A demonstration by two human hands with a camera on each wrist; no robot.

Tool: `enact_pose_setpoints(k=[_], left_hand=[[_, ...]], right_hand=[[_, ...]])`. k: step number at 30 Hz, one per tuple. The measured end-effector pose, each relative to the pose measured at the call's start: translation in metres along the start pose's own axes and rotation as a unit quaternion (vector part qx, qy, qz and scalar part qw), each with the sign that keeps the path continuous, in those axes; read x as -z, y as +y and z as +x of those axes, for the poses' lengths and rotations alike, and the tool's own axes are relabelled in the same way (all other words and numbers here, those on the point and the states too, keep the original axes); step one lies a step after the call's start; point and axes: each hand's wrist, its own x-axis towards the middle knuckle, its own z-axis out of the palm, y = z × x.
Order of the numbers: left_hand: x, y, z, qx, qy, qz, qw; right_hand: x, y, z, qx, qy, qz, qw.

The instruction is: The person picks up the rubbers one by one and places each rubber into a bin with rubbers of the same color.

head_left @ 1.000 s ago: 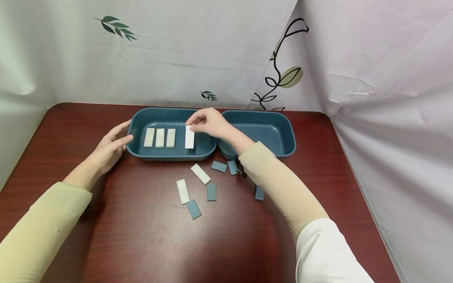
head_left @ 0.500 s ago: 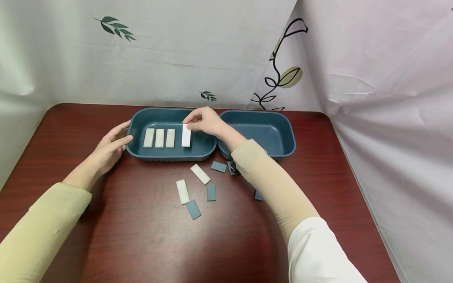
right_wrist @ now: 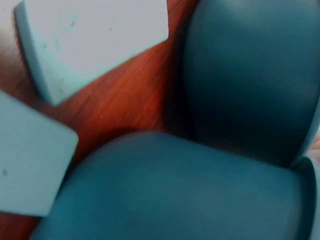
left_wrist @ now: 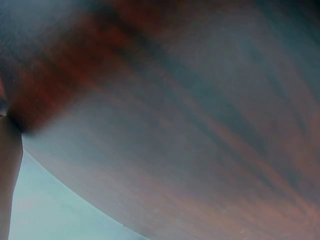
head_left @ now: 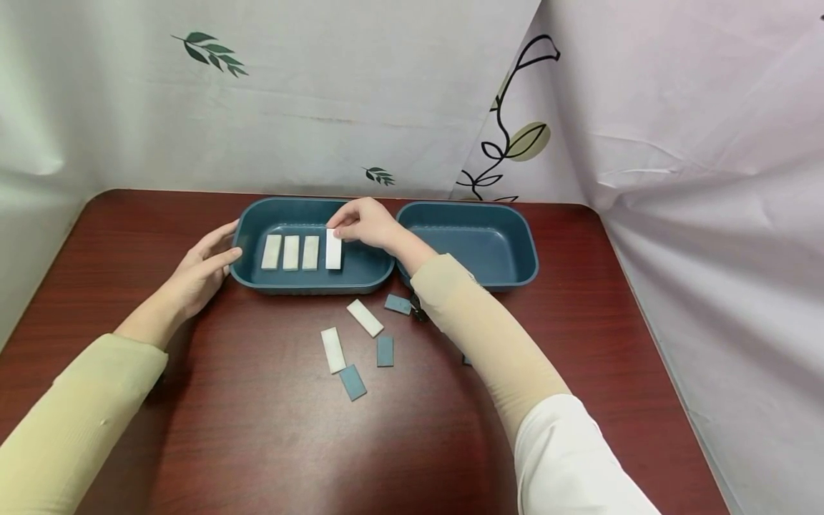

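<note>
Right hand (head_left: pixel 368 223): thumb and fingers pinch a white block (head_left: pixel 332 254) by its far end
Held block: within the left tray (head_left: pixel 309 289), just right of the row; whether it touches the floor cannot be told
Left hand (head_left: pixel 202 268): fingers extended along the left tray's outer end, thumb at the rim
Row: three white blocks (head_left: pixel 291 253), slightly apart
Right tray (head_left: pixel 489 250): blue, beside the left one
Counter (head_left: pixel 270 443): two loose white blocks (head_left: pixel 365 318), several blue-grey blocks (head_left: pixel 385 352)
Marks: specks on a pale block (right_wrist: pixel 95 45), too blurred to read
</note>
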Motion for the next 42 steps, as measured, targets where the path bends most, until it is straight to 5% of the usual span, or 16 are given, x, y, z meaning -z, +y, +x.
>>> enact_pose_setpoints(k=[42], left_hand=[[0.001,-0.001,0.002,0.0,0.0,0.0,1.0]], right_hand=[[-0.019,0.01,0.018,-0.034,0.03,0.01,0.9989]])
